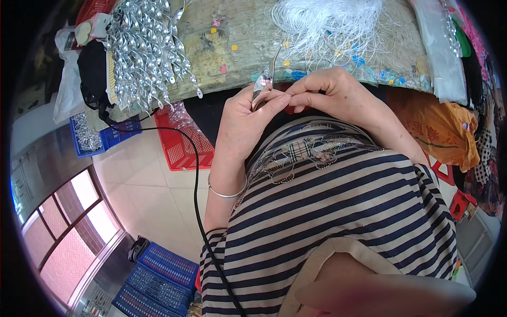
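Near the worktable's front edge, my two hands meet at the fingertips. My left hand, with a bangle on its wrist, is closed on a shiny silver curved piece that sticks up between thumb and fingers. A thin bent metal rod rises beside that piece; whether it is part of it, I cannot tell. My right hand pinches thumb and forefinger together against the left fingertips. What lies in that pinch is too small to make out.
Rows of silver twisted ornaments hang over the table's left part. White cords lie in a heap at the far middle. Coloured scraps dot the worktable. Below stand a red crate and a blue basket; a black cable runs down.
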